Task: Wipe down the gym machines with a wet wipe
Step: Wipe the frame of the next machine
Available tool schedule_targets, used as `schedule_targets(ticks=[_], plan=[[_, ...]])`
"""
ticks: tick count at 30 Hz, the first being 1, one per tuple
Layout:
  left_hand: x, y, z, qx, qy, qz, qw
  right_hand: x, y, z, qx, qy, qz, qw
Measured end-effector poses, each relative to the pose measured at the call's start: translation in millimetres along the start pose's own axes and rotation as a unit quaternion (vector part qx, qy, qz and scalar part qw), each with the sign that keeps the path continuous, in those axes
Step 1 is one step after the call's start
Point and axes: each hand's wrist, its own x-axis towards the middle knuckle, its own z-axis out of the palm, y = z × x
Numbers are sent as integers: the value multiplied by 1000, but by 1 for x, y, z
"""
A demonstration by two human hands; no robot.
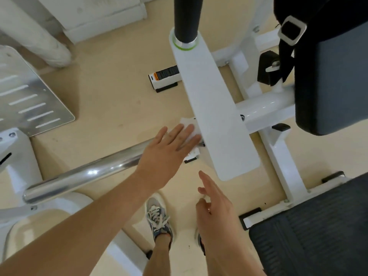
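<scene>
A white gym machine stands before me, with a flat white arm [215, 116] running from a black foam roller [188, 16] down toward me. My left hand [169, 150] lies flat with straight fingers and presses a white wet wipe [189, 126] against the left edge of that arm. Part of the wipe shows past my fingertips. My right hand [213, 200] hovers in the air below the arm's near end. Its fingers are loosely spread, and it holds nothing.
A chrome bar [83, 174] runs from the lower left toward my left hand. A dark seat pad [330, 80] and a strap with a metal buckle [291, 30] are at the right, another dark pad [314, 236] at lower right. A metal footplate [29, 96] is at left. My shoes stand on the beige floor.
</scene>
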Motion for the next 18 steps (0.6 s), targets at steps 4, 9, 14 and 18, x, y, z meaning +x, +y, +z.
schedule_targets(ticks=[4,9,14,18], plan=[[-39,-3,-1,82,-76,95,989,-11,0,-10,24,36,2,999],[-44,12,-54,-282,-11,-67,957,-31,-22,-35,70,84,-45,993],[-52,40,-147,-634,1,-190,750,-36,-56,-86,105,-78,64,989],[-54,52,-175,-681,-25,-138,718,-36,-68,-111,308,-140,81,938]])
